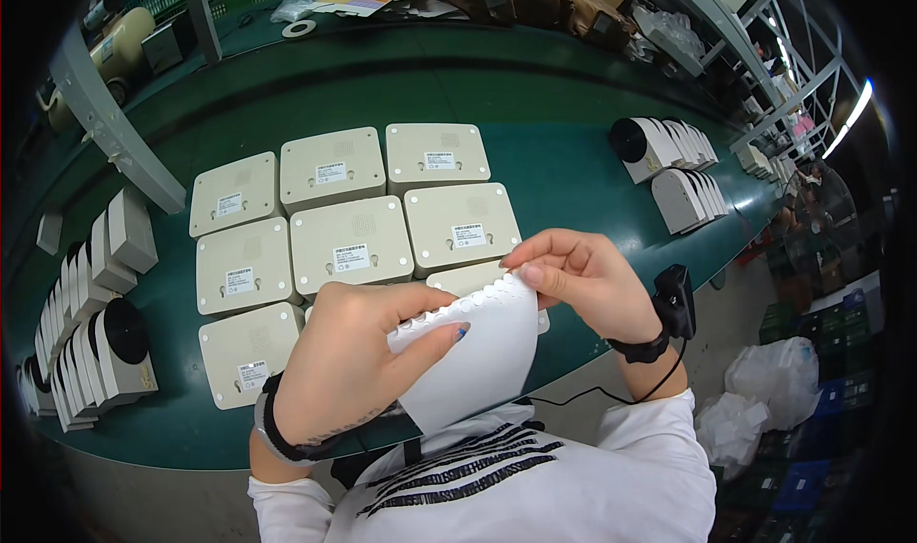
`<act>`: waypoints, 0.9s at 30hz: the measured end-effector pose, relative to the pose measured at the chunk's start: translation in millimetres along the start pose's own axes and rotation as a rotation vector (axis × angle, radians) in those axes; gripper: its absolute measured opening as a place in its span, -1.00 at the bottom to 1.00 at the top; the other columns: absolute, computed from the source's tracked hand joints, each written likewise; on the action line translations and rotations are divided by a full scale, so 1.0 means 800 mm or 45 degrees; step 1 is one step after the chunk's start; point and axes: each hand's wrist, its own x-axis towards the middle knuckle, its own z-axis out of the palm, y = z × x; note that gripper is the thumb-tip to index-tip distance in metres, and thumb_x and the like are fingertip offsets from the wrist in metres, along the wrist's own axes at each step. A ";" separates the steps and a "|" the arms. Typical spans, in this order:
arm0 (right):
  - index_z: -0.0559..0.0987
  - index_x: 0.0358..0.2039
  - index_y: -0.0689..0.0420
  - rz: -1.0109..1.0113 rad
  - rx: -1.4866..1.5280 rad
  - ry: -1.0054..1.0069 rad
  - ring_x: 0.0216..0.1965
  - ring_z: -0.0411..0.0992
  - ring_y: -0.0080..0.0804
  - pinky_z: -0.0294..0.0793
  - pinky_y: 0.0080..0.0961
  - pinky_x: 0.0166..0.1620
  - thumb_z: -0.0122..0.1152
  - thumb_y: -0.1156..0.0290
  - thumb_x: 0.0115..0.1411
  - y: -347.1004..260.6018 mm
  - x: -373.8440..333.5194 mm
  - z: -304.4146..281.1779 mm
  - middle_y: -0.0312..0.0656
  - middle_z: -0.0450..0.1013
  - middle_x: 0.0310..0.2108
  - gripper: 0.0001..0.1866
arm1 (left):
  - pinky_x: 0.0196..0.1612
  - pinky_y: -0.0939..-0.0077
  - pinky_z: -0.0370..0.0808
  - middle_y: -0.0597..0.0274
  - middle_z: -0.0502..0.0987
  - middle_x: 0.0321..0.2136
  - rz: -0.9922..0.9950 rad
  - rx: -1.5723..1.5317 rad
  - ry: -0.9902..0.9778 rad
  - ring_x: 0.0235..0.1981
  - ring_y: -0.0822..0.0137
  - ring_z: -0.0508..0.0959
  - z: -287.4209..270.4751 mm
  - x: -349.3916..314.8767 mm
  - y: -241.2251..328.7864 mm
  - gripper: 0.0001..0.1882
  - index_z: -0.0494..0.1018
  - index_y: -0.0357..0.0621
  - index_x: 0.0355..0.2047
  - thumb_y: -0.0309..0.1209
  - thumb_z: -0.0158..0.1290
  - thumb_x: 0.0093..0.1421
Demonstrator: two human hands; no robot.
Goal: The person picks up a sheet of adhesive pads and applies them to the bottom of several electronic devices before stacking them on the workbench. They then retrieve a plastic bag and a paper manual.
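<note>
White, flexible sheet with bumpy upper edge point(478, 357) hangs between both hands, above near side of green, smooth counter point(564, 180). Left hand point(353, 357) pinches its left end; right hand point(585, 280) pinches upper right corner. Cream, rounded-corner plastic boxes point(330, 233) in rows beyond. Grey, perforated metal post point(124, 132) at left; crumpled translucent plastic bags point(778, 381) lower right.

The sheet point(475, 363) is white, the boxes point(330, 234) cream, the tabletop point(568, 185) green
</note>
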 end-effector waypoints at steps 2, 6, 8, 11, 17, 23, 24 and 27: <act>0.51 -0.18 0.31 0.054 -0.052 -0.019 -0.29 0.51 -0.54 0.52 -0.66 -0.21 0.24 0.45 0.18 -0.007 0.003 -0.004 -0.16 0.54 -0.28 -0.75 | -0.46 0.62 0.50 0.06 0.62 -0.50 0.051 0.029 0.001 -0.55 0.36 0.61 0.003 -0.001 0.001 -0.77 0.58 -0.35 -0.32 -0.45 0.23 0.03; 0.52 -0.27 0.28 0.105 -0.197 -0.144 -0.31 0.52 -0.54 0.53 -0.67 -0.23 0.24 0.46 0.17 -0.021 0.012 -0.011 -0.16 0.54 -0.29 -0.82 | -0.45 0.64 0.49 0.09 0.61 -0.51 0.064 0.019 -0.012 -0.55 0.39 0.59 0.004 -0.002 0.000 -0.80 0.58 -0.34 -0.34 -0.47 0.22 0.03; 0.51 -0.30 0.26 0.111 -0.329 -0.161 -0.32 0.51 -0.54 0.52 -0.67 -0.23 0.23 0.47 0.18 -0.026 0.017 -0.014 -0.17 0.53 -0.29 -0.85 | -0.44 0.66 0.48 0.11 0.61 -0.51 0.035 -0.075 -0.039 -0.54 0.42 0.59 0.002 -0.001 -0.002 -0.81 0.57 -0.33 -0.33 -0.48 0.22 0.04; 0.51 -0.32 0.26 -0.226 -0.284 -0.124 -0.32 0.51 -0.52 0.52 -0.68 -0.22 0.23 0.48 0.17 -0.025 0.042 -0.016 -0.17 0.52 -0.30 -0.87 | -0.40 0.67 0.48 0.13 0.61 -0.49 -0.025 -0.225 0.058 -0.52 0.45 0.58 -0.001 0.001 -0.006 -0.79 0.56 -0.32 -0.30 -0.49 0.21 0.04; 0.51 -0.34 0.28 -0.404 -0.051 -0.002 -0.36 0.51 -0.49 0.50 -0.65 -0.28 0.21 0.55 0.17 0.014 0.176 0.000 -0.21 0.50 -0.32 -0.91 | -0.36 0.68 0.48 0.15 0.62 -0.44 0.060 -0.315 -0.072 -0.47 0.48 0.58 -0.006 -0.001 -0.006 -0.78 0.55 -0.30 -0.26 -0.50 0.21 0.06; 0.56 -0.33 0.33 -0.363 -0.533 0.081 -0.41 0.47 -0.53 0.47 -0.66 -0.32 0.24 0.51 0.15 0.056 0.266 0.023 -0.21 0.48 -0.33 -0.86 | -0.34 0.66 0.49 0.13 0.62 -0.44 0.051 -0.288 -0.073 -0.45 0.44 0.60 -0.011 -0.003 -0.004 -0.78 0.56 -0.30 -0.26 -0.49 0.20 0.06; 0.58 -0.33 0.33 -0.345 -0.723 0.148 -0.41 0.45 -0.54 0.46 -0.65 -0.33 0.25 0.49 0.14 0.060 0.271 0.025 -0.21 0.46 -0.34 -0.84 | -0.34 0.65 0.49 0.12 0.62 -0.44 0.049 -0.302 -0.071 -0.45 0.43 0.61 -0.011 -0.003 -0.004 -0.78 0.56 -0.30 -0.26 -0.48 0.20 0.06; 0.60 -0.36 0.31 -0.412 -0.852 0.191 -0.42 0.42 -0.53 0.44 -0.63 -0.33 0.28 0.45 0.12 0.065 0.276 0.029 -0.21 0.42 -0.35 -0.84 | -0.33 0.64 0.50 0.12 0.62 -0.44 0.041 -0.277 -0.086 -0.44 0.41 0.61 -0.012 -0.002 -0.006 -0.77 0.55 -0.30 -0.25 -0.48 0.20 0.07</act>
